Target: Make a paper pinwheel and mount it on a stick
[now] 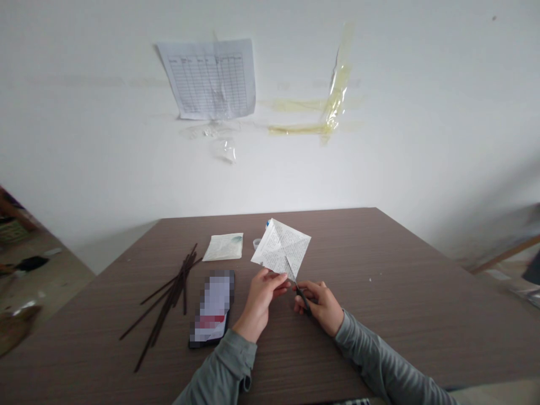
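A square sheet of printed paper (276,247) with diagonal creases is held up above the table. My left hand (262,298) pinches its lower edge between thumb and fingers. In my right hand (319,304) is a pair of scissors (304,301) with a dark handle, my fingers wrapped round the grips. The blades point up and to the left, over the paper's lower corner and toward its middle. Behind the paper, a small clear round cap or cup (256,243) and a bit of something blue are partly hidden.
On the brown table (405,292), a phone (213,306) lies left of my left hand. Several thin dark sticks (171,292) are spread farther left. A folded pale paper packet (223,247) lies behind the phone. The white wall (295,180) with a taped sheet (211,79) rises behind.
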`<action>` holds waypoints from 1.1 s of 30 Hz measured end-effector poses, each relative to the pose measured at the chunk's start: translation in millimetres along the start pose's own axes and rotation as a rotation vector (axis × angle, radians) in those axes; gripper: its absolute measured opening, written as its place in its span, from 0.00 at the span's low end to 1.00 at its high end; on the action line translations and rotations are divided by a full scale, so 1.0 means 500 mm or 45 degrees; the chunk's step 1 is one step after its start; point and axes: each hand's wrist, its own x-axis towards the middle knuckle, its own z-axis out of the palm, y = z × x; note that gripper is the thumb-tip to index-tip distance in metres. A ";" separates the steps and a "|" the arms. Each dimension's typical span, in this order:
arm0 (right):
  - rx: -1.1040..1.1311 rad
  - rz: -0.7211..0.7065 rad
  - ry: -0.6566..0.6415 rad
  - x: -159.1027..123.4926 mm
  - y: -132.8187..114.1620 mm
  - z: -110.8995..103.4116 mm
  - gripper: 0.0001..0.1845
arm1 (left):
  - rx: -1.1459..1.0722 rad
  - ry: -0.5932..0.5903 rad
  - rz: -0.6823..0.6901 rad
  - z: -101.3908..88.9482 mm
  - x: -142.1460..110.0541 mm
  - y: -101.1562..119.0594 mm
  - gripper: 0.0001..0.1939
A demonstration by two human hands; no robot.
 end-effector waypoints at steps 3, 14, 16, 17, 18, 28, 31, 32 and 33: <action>0.114 0.068 -0.090 0.002 0.003 0.001 0.30 | -0.009 0.003 -0.007 0.001 -0.001 0.001 0.16; -0.043 0.050 -0.041 0.002 0.007 -0.004 0.20 | -0.103 0.013 -0.006 0.007 -0.005 0.009 0.14; -0.080 0.044 -0.045 0.003 0.012 -0.002 0.22 | -0.116 0.034 -0.006 0.009 -0.006 0.011 0.14; -0.090 0.039 -0.045 0.003 0.015 -0.001 0.22 | -0.119 0.045 -0.006 0.010 -0.006 0.012 0.14; -0.097 0.034 -0.044 0.004 0.017 0.000 0.22 | -0.118 0.054 -0.008 0.010 -0.006 0.013 0.15; -0.045 0.034 -0.016 0.001 0.000 -0.006 0.21 | -0.059 0.067 0.027 0.005 -0.002 0.011 0.17; -0.018 0.032 -0.019 0.002 -0.007 -0.007 0.25 | -0.037 0.059 0.037 0.003 0.000 0.007 0.19; -0.013 0.031 -0.016 0.002 -0.008 -0.006 0.25 | -0.027 0.057 0.038 0.003 0.000 0.006 0.20; -0.009 0.031 -0.013 0.002 -0.008 -0.006 0.26 | -0.020 0.055 0.038 0.002 0.001 0.005 0.20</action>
